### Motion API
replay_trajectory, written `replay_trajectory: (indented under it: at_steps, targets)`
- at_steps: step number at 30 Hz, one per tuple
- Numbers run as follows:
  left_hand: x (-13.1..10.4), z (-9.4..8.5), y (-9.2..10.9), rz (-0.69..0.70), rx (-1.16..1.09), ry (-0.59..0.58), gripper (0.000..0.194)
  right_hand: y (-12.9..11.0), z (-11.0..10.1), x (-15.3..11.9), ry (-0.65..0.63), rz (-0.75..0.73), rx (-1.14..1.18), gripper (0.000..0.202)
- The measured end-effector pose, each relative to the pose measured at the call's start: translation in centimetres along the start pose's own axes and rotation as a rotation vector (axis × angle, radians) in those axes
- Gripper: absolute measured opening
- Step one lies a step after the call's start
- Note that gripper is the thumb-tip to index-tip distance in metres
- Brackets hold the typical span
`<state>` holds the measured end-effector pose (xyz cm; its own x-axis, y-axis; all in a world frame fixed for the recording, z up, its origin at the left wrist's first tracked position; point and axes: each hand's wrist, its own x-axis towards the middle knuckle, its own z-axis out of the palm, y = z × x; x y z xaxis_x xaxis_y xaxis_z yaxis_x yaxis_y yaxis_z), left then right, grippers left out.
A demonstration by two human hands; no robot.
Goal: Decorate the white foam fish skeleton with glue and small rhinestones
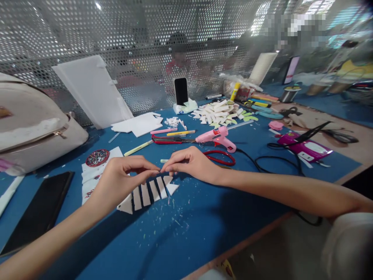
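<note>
Above a fish-shaped row of white and black strips on the blue table, my left hand is closed in a pinch. My right hand pinches too, its fingertips meeting those of the left. Whatever lies between the fingertips is too small to make out. A small white triangle lies at the right end of the row, with pale crumbs scattered below. Left of the row, a white sheet is partly covered by my left hand and bears a round speckled piece.
Behind my hands lie a pink glue gun, red-handled scissors and a pile of pale foam pieces. A phone stands against the perforated screen. A black slab and a bag are at left.
</note>
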<state>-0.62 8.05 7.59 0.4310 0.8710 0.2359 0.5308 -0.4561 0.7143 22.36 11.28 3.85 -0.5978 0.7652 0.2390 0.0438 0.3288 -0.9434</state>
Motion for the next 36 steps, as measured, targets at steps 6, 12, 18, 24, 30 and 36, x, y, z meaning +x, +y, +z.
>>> replay_trajectory:
  at_steps: [6, 12, 18, 24, 30, 36]
  targets:
    - [-0.3, 0.1, -0.7, -0.058, 0.011, -0.047, 0.014, -0.7, 0.2, 0.4, 0.017, -0.087, -0.068, 0.014]
    - [-0.2, -0.1, -0.7, -0.136, -0.119, 0.018, 0.012, -0.9, 0.4, 0.7, 0.079, -0.063, -0.045, 0.013]
    - [-0.3, -0.4, 0.4, -0.139, -0.22, 0.17, 0.008, -1.2, 1.4, 1.1, -0.134, 0.126, 0.34, 0.057]
    - [-0.4, -0.2, 1.7, -0.06, -0.316, 0.217, 0.008, -2.7, 2.4, 1.8, -0.526, 0.267, 0.555, 0.038]
    - [-1.6, -0.5, 1.3, 0.048, -0.221, 0.122, 0.011, -3.2, 1.1, 2.2, -0.653, 0.253, 0.327, 0.04]
    - [-2.4, -1.1, -0.1, 0.01, -0.123, 0.041, 0.009, -3.7, -0.1, 2.0, -0.462, 0.137, 0.057, 0.053]
